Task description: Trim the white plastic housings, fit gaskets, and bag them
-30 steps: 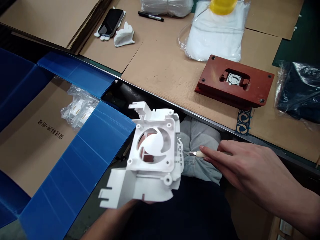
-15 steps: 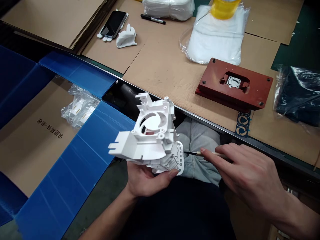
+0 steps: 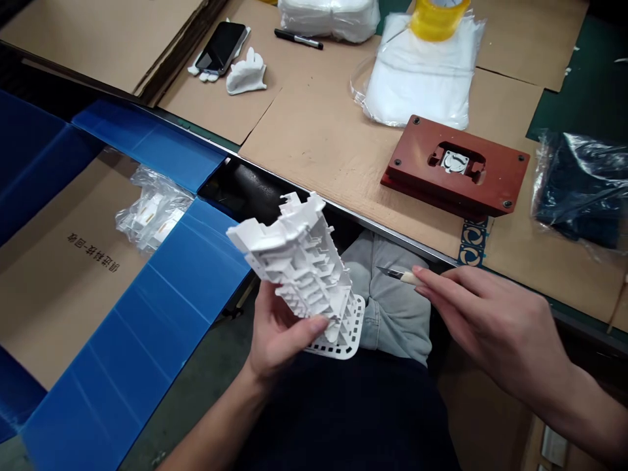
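Note:
A white moulded plastic part with ribbed walls and a perforated flange at its lower end is in my left hand. My thumb presses on its near side, and the other fingers are mostly hidden behind it. The part is tilted, its ribbed side facing me, above my lap. My right hand is closed around the pale handle of a craft knife. The knife's pointed blade aims left toward the part and stands apart from it.
On the table lie a red-brown fixture, a blue strip with fan-shaped cutouts, plastic bags, yellow tape, a marker, a phone and a glove. At left stands a blue box containing bagged white parts.
My left hand has turned the white part, so its ribbed side now shows instead of the round fan opening. The knife has drawn back from the flange, its blade now more visible.

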`<state>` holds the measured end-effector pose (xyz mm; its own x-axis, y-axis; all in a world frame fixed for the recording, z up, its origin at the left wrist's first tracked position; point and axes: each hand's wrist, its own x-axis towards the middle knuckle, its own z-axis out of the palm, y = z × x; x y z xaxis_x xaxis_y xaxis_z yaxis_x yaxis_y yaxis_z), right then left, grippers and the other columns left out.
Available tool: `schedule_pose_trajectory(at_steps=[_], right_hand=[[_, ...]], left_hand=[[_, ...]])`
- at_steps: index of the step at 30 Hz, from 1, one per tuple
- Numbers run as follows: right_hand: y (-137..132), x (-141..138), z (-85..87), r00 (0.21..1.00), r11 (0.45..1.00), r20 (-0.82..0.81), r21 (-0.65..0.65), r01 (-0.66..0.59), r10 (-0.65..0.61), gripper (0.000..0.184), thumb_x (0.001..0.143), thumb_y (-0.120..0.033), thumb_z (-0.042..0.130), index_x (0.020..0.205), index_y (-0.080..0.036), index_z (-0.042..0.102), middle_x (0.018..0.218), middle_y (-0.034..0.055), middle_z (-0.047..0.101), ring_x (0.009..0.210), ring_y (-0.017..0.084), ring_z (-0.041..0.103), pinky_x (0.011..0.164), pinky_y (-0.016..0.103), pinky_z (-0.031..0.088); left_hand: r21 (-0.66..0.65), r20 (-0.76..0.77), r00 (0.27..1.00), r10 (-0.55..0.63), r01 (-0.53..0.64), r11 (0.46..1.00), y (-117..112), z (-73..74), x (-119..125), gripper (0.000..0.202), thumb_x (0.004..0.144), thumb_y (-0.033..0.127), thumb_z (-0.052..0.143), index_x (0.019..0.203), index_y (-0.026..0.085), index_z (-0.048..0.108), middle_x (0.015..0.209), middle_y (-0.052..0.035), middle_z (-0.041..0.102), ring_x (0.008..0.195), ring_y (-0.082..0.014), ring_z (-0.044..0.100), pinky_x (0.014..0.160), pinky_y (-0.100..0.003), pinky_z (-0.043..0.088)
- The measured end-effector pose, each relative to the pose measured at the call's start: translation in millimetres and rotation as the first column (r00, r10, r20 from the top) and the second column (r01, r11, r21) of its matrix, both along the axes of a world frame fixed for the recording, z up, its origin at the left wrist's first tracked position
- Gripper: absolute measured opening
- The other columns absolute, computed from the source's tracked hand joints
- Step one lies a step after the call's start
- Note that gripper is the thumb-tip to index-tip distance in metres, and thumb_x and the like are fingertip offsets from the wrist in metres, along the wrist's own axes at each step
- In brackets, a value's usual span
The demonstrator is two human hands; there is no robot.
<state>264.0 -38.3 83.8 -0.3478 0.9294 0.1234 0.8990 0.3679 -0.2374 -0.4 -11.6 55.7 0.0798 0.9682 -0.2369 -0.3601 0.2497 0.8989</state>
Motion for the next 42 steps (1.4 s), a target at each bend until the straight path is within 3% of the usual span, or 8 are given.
schedule_pose_trajectory(at_steps=[4,8,12,16,21,26,33,42], right_hand=[[-1,-2,-12.9,0.97,0.969,-0.17,-0.205,0.136,-0.172,0.02,0.104,-0.029,0.048,0.113,-0.019,0.061,0.088,0.0031,0.07,0.069,0.016,0.065,0.062,0.028,0.044],[1,-6,-17.0,0.895,0.893,-0.332,-0.428,0.14,-0.299,0.022,0.106,-0.032,0.042,0.1,-0.023,0.061,0.081,-0.0012,0.067,0.067,0.012,0.063,0.061,0.023,0.047],[4,-7,-19.3,0.859,0.856,-0.366,-0.495,0.148,-0.359,0.022,0.101,-0.039,0.053,0.118,-0.027,0.062,0.091,-0.0007,0.07,0.072,0.013,0.065,0.061,0.023,0.049],[8,-4,-21.1,0.856,0.938,-0.472,-0.346,0.039,-0.21,0.03,0.097,-0.031,0.063,0.126,-0.027,0.063,0.111,0.0045,0.07,0.095,0.018,0.068,0.076,0.027,0.053],[21,-4,-13.7,0.855,0.973,-0.514,-0.159,-0.17,0.066,0.03,0.096,-0.014,0.058,0.123,-0.024,0.064,0.112,0.0084,0.068,0.1,0.022,0.064,0.086,0.036,0.05],[40,-17,0.6,0.789,0.868,-0.451,-0.059,-0.492,0.417,0.048,0.095,-0.006,0.051,0.131,-0.036,0.062,0.111,0.0043,0.067,0.098,0.02,0.061,0.087,0.038,0.044],[57,-36,15.9,0.616,0.682,-0.511,-0.077,-0.727,0.599,0.04,0.091,-0.045,0.069,0.126,-0.024,0.068,0.105,0.008,0.065,0.095,0.02,0.059,0.093,0.04,0.04],[54,-37,9.3,0.598,0.675,-0.541,-0.072,-0.734,0.592,0.038,0.09,-0.044,0.071,0.121,-0.023,0.07,0.104,0.0077,0.065,0.096,0.019,0.058,0.092,0.039,0.039]], left_hand=[[-0.23,0.235,0.971,0.05,0.006,0.973,8,2.7,3,0.083,0.07,0.024,0.076,0.146,0.032,0.044,0.131,-0.0074,0.068,0.124,-0.0392,0.061,0.104,-0.055,0.049],[-0.31,0.381,0.924,-0.008,0.136,0.941,14,4.0,4,0.077,0.075,0.032,0.068,0.148,0.026,0.042,0.131,-0.0132,0.067,0.121,-0.0432,0.062,0.1,-0.063,0.05],[-0.332,0.407,0.912,-0.057,0.206,0.921,15,4.3,3,0.074,0.077,0.035,0.064,0.147,0.022,0.044,0.136,-0.0175,0.063,0.123,-0.0464,0.06,0.095,-0.067,0.051],[-0.345,0.497,0.864,-0.078,0.279,0.896,15,0.7,2,0.072,0.08,0.035,0.062,0.147,0.02,0.043,0.134,-0.0181,0.065,0.124,-0.0441,0.06,0.098,-0.064,0.05],[-0.417,0.674,0.734,-0.079,0.467,0.779,15,-10.8,8,0.068,0.078,0.038,0.062,0.14,0.013,0.051,0.126,-0.017,0.069,0.12,-0.042,0.063,0.1,-0.056,0.051],[-0.452,0.723,0.688,-0.061,0.539,0.711,10,-18.3,17,0.069,0.072,0.036,0.068,0.135,0.01,0.055,0.115,-0.0162,0.074,0.107,-0.04,0.069,0.094,-0.051,0.054],[-0.433,0.759,0.648,-0.066,0.577,0.692,4,-17.2,21,0.065,0.07,0.033,0.071,0.129,0.011,0.06,0.11,-0.0132,0.076,0.103,-0.0377,0.071,0.094,-0.047,0.054],[-0.465,0.731,0.68,-0.054,0.555,0.69,-1,-19.2,22,0.058,0.071,0.032,0.07,0.124,0.009,0.062,0.102,-0.0132,0.077,0.099,-0.0361,0.072,0.093,-0.047,0.054]])
